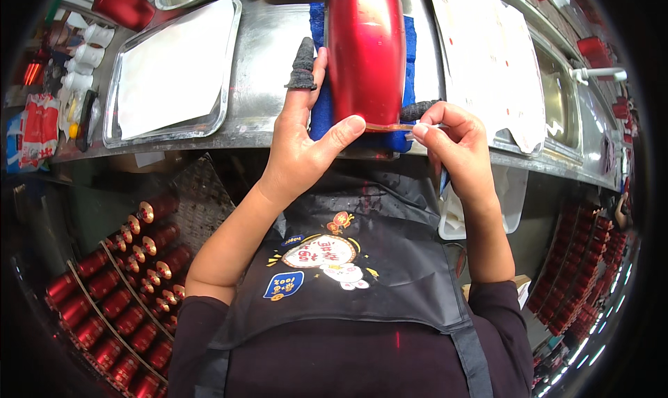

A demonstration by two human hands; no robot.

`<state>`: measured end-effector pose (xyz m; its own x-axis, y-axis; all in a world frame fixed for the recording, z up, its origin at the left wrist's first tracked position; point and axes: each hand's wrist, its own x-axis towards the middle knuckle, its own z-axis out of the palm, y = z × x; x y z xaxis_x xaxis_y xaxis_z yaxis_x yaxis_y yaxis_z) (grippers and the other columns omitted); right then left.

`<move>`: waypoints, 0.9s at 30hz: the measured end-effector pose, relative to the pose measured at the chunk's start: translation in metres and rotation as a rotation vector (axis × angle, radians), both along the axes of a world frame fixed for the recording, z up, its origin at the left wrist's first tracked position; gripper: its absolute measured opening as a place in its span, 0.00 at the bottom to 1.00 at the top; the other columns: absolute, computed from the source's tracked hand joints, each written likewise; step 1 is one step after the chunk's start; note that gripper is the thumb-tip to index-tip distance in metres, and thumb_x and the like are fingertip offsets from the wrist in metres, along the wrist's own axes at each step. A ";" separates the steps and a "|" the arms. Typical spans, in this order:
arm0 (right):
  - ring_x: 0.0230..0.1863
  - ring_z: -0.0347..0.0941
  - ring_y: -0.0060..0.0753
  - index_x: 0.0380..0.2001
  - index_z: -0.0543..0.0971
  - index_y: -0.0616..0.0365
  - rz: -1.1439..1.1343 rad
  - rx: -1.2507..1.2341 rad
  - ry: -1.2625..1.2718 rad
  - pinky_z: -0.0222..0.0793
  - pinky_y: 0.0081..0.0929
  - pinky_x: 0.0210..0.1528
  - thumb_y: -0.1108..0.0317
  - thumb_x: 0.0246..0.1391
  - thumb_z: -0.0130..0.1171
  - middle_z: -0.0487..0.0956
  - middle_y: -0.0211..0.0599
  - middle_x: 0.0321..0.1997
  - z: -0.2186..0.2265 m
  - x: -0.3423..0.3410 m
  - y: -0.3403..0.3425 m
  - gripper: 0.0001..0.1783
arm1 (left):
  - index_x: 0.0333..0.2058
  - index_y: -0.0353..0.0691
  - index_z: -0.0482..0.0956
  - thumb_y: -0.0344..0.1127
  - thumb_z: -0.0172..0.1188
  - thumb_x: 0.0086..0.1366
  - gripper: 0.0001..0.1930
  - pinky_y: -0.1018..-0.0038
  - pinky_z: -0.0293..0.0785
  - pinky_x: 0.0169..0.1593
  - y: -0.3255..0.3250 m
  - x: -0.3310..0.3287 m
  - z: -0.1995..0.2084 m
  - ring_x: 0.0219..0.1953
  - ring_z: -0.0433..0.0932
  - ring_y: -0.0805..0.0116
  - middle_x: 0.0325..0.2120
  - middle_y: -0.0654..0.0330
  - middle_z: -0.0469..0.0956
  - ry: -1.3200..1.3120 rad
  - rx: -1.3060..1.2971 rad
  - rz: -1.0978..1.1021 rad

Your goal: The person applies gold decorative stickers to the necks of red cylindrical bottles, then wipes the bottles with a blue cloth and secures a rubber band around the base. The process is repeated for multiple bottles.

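Your left hand (298, 142), spread and ungripping, braces the can (367, 50) on its right; your right hand (460, 142) pinches the strip (390, 127). You're apparently applying or peeling it; next calls for even tension.

- Red vessel (367, 50): roughly cylindrical, smooth and metallic; its surface is reflecting pale highlights; it is apparently lying lengthwise over the blue cloth (410, 50), its far end running out of view.
- Strip (391, 127): narrow, translucent, amber; it is stretching crosswise along the vessel's near end.
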<state>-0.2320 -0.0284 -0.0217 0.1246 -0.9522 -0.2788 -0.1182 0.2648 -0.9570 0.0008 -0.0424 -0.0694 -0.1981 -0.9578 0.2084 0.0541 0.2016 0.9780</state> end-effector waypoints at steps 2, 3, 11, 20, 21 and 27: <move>0.17 0.62 0.08 0.28 0.76 0.58 -0.016 -0.005 -0.013 0.54 0.12 0.19 0.69 0.59 0.62 0.73 0.20 0.21 0.000 -0.002 0.000 0.07 | 0.73 0.30 0.44 0.35 0.70 0.64 0.49 0.64 0.52 0.73 0.001 -0.002 0.000 0.74 0.56 0.57 0.73 0.42 0.53 0.010 0.005 -0.004; 0.17 0.62 0.08 0.28 0.76 0.58 -0.013 -0.009 -0.012 0.54 0.12 0.18 0.69 0.59 0.63 0.73 0.20 0.21 0.000 -0.003 -0.001 0.07 | 0.73 0.30 0.44 0.35 0.70 0.64 0.49 0.64 0.52 0.73 0.002 -0.002 0.001 0.73 0.56 0.57 0.73 0.42 0.53 0.022 0.007 -0.007; 0.17 0.62 0.07 0.27 0.76 0.58 0.022 -0.046 -0.028 0.54 0.12 0.18 0.70 0.57 0.63 0.72 0.20 0.22 -0.005 -0.008 -0.004 0.07 | 0.72 0.27 0.45 0.32 0.67 0.65 0.47 0.64 0.52 0.73 0.000 0.002 0.010 0.73 0.56 0.58 0.73 0.42 0.50 0.045 0.045 -0.063; 0.18 0.62 0.06 0.27 0.76 0.58 0.030 -0.074 -0.077 0.54 0.12 0.18 0.70 0.57 0.63 0.76 0.22 0.24 -0.008 -0.009 -0.005 0.07 | 0.72 0.28 0.47 0.32 0.67 0.66 0.45 0.65 0.55 0.72 0.002 -0.009 0.011 0.71 0.60 0.61 0.71 0.46 0.56 0.053 0.040 -0.038; 0.18 0.62 0.06 0.27 0.76 0.58 0.030 -0.071 -0.078 0.54 0.11 0.18 0.70 0.57 0.63 0.76 0.22 0.24 -0.008 -0.009 -0.006 0.07 | 0.72 0.28 0.47 0.32 0.67 0.65 0.46 0.65 0.56 0.72 0.002 -0.010 0.012 0.71 0.60 0.61 0.71 0.47 0.57 0.052 0.038 -0.036; 0.19 0.63 0.06 0.27 0.76 0.58 0.031 -0.076 -0.096 0.55 0.11 0.18 0.71 0.57 0.63 0.75 0.21 0.24 -0.010 -0.010 -0.007 0.07 | 0.72 0.29 0.47 0.33 0.71 0.63 0.48 0.65 0.57 0.72 0.000 -0.009 0.013 0.70 0.61 0.60 0.70 0.46 0.58 0.055 0.055 -0.029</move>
<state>-0.2417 -0.0352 -0.0316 0.1772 -0.9653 -0.1918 -0.0322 0.1891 -0.9814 -0.0081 -0.0420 -0.0565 -0.2160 -0.9620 0.1668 0.1130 0.1451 0.9829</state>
